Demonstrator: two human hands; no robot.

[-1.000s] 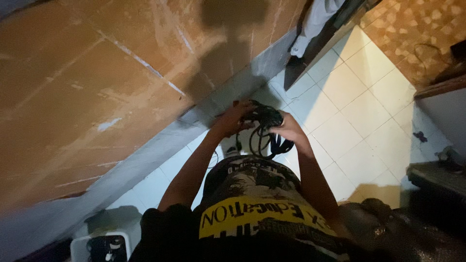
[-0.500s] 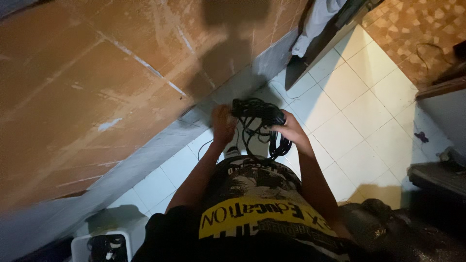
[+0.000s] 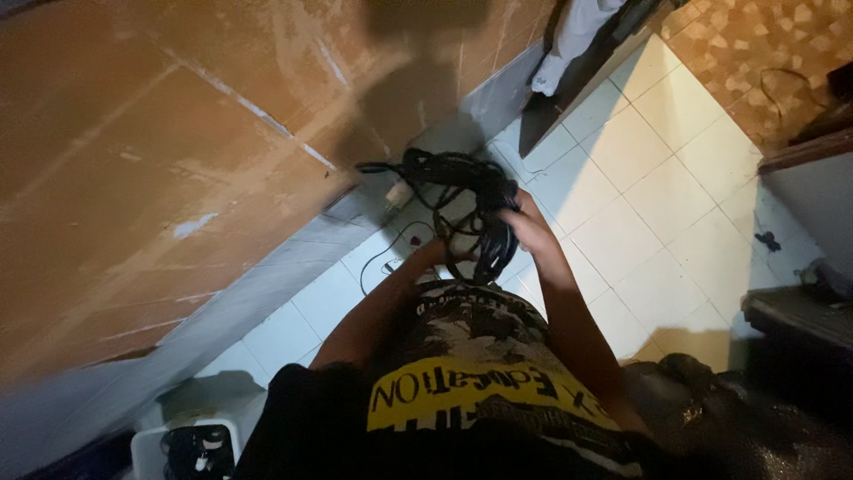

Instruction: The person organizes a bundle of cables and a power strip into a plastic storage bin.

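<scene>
Down by the wall, one tangled black cable bundle (image 3: 462,200) hangs over the white tiled floor (image 3: 657,196). The right hand (image 3: 529,227) is closed around its right side. The left hand (image 3: 437,253) sits under it, mostly hidden, so I cannot tell its grip. One pale plug (image 3: 397,194) sticks out at the bundle's left. One white tub (image 3: 151,444) sits bottom left holding dark items. One yellow band (image 3: 462,391) with black lettering crosses the shirt (image 3: 471,329).

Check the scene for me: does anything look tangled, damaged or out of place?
The black cable bundle held in both hands, right hand and left hand, is a tangled knot; loose loops hang down, and a white plug sticks out.
</scene>
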